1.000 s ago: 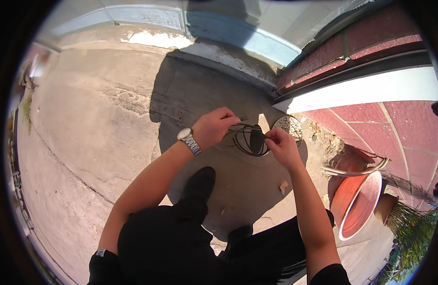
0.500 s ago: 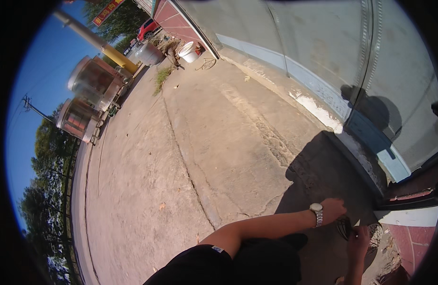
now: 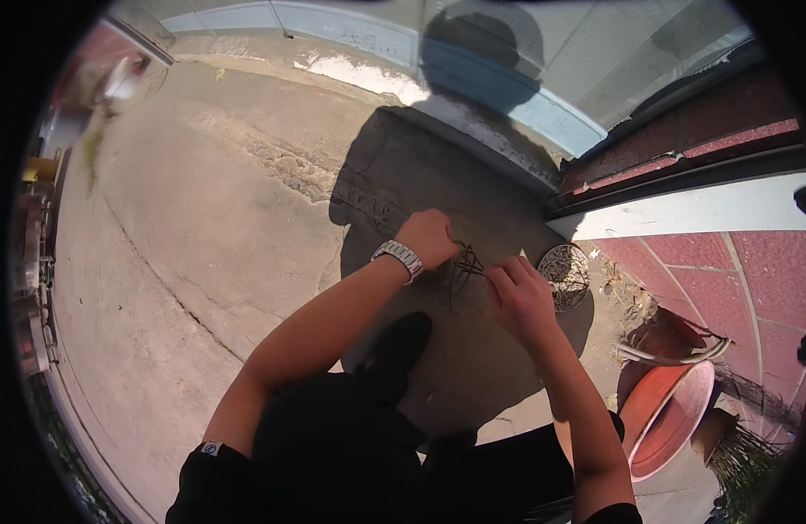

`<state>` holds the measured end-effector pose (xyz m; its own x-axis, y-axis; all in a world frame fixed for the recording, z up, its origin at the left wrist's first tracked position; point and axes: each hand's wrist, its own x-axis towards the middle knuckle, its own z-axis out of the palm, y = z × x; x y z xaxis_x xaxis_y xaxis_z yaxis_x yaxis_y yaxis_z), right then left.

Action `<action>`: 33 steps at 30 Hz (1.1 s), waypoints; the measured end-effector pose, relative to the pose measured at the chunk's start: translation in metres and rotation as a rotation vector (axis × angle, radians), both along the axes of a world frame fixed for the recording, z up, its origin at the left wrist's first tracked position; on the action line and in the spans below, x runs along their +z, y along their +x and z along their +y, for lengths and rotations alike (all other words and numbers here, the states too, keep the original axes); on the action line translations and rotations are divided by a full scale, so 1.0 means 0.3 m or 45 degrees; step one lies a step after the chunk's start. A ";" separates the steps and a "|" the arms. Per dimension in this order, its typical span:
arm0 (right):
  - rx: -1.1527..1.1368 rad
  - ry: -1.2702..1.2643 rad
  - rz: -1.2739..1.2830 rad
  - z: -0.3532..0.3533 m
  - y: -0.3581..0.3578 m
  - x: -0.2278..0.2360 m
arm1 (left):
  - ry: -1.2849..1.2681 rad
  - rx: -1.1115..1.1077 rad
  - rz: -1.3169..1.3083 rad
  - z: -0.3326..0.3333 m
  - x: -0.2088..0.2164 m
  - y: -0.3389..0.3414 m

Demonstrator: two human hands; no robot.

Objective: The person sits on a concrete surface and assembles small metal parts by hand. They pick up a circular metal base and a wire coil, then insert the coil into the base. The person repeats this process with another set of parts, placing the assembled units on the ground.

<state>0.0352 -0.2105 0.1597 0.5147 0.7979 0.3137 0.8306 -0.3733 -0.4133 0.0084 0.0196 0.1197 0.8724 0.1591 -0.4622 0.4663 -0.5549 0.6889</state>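
In front of me my left hand [image 3: 427, 238], with a metal-banded watch [image 3: 400, 259] on its wrist, is closed around one end of a small bunch of thin dark stalks [image 3: 464, 265]. The stalks cross and stick out toward my right hand [image 3: 520, 298]. Thumb and fingers of that hand are pinched together at the tip of a stalk. Just beyond its knuckles, a round shallow container [image 3: 564, 278] with many small pale bits inside sits on the ground. What kind of plant the stalks are, I cannot make out. Both hands are over my shadow.
To my right lie a reddish plastic basin [image 3: 669, 419], a pale curved handle or hoop [image 3: 674, 354] and a dark-bristled broom [image 3: 752, 458]. A pink tiled wall [image 3: 709, 297] and a doorway's white strip [image 3: 674, 214] border the concrete. My dark shoe [image 3: 394, 342] is below my left hand.
My view has swung right and down, so hands and stalks now sit near the middle. The basin and broom have come into view; the sky and street have left it.
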 end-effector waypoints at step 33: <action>-0.584 0.081 0.895 -0.058 -0.165 -0.192 | 0.277 -0.047 0.129 0.077 -0.356 -0.168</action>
